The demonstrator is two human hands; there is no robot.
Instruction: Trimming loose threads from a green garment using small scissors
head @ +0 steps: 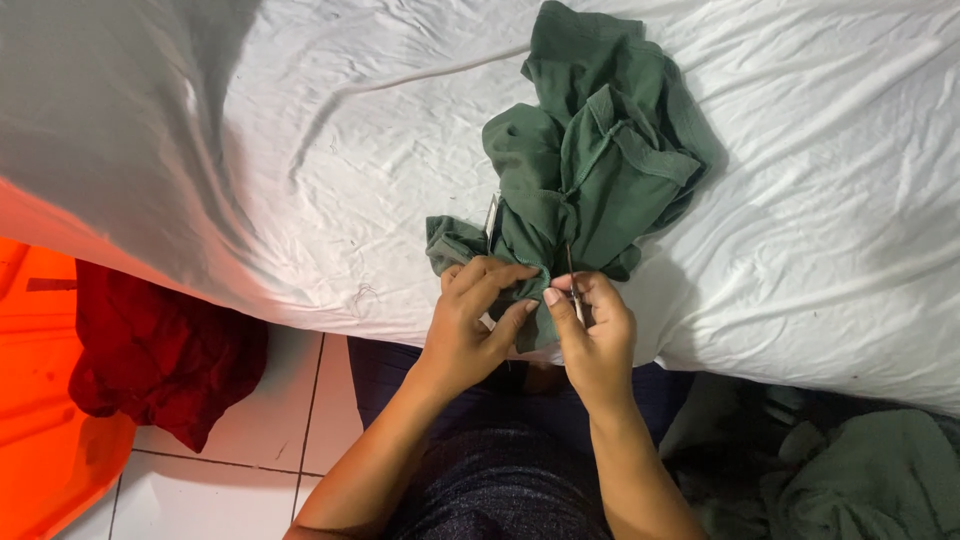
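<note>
A crumpled dark green garment (pixel 590 160) lies on a white bedsheet (pixel 300 150), its lower edge pulled to the bed's near side. My left hand (pixel 475 320) pinches that lower edge between thumb and fingers. Right beside it, my right hand (pixel 592 335) grips the same edge and holds a thin metal tool (pixel 573 285), like a needle or seam ripper, pointing up along the cloth. A small whitish tag (pixel 492 215) shows on the garment's left fold.
A dark red cloth (pixel 160 350) hangs over an orange plastic bin (pixel 40 420) at the left, above a white tiled floor (pixel 250 460). More green cloth (pixel 870 470) is piled at the lower right. My dark-clothed lap sits below the hands.
</note>
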